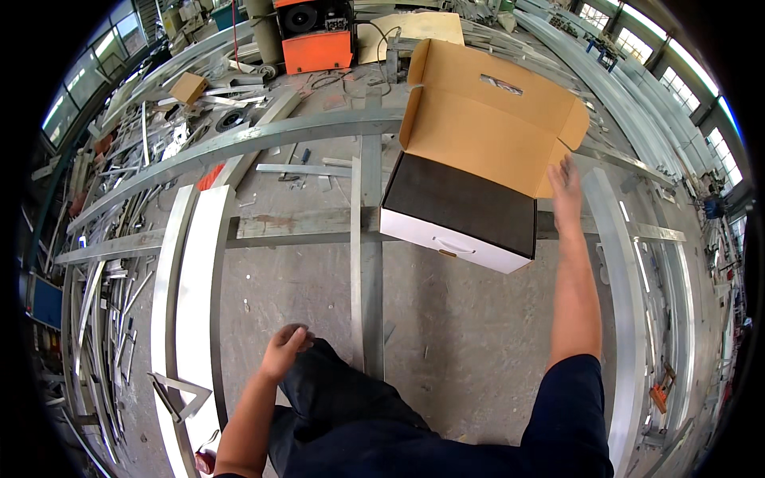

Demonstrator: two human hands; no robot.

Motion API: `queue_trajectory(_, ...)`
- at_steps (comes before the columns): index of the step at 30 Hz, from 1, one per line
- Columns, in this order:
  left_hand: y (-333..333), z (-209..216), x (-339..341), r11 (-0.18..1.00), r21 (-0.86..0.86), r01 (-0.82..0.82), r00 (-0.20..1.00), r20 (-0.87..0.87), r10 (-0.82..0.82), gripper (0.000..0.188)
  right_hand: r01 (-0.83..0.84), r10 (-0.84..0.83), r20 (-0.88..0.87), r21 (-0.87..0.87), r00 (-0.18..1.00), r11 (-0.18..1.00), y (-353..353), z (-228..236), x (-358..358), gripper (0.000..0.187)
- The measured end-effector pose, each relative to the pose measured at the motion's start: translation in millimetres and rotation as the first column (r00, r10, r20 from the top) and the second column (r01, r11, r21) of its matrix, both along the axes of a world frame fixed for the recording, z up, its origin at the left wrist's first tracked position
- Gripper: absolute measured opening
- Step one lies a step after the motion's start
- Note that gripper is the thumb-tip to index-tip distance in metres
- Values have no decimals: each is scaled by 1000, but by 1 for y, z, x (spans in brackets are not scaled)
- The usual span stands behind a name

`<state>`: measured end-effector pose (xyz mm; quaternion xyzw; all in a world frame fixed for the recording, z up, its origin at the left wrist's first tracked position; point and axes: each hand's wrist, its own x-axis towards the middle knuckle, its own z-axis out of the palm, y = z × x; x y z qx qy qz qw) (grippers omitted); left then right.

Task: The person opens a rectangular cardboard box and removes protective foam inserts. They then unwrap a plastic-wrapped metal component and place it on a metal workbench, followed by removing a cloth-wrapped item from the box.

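Note:
A cardboard box (468, 248) with a white front and a carry handle rests on the steel frame ahead of me, slightly right. Its brown lid (486, 119) is folded back with side flaps out, and a black surface (462, 199) fills the opening. My right hand (566, 191) is at the lid's right side flap, fingers stretched upward; whether it touches the flap is unclear. Low on the left, my left hand (287, 349) hangs above my leg with its fingers curled, and nothing shows in it. It is nearest to a long silver metal profile (201, 279).
Steel frame bars (271, 135) cross in front of me. On the left profiles lie a metal angle piece (187, 398) and a red tape measure (205, 462). An orange machine (317, 52) stands at the back. Another long profile (617, 279) runs along my right.

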<state>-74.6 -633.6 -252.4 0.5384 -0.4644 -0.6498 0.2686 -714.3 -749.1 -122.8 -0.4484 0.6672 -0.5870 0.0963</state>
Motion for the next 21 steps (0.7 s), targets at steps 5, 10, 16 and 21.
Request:
queue_trajectory(5,30,-6,21,1000,4,-27,1000,3,27,43,150,45,-291,612,956,777,-2,-26,-22,72)
queue_trajectory(10,28,1,21,991,-112,69,995,82,-60,36,344,-104,-507,408,856,846,-8,-41,-32,76)
queue_trajectory(16,17,20,11,987,-114,110,986,134,-95,34,432,-116,-714,278,691,858,-29,-36,14,68)
queue_trajectory(21,21,22,3,986,-83,142,982,136,-130,34,391,57,-713,447,699,804,-65,-65,15,66)
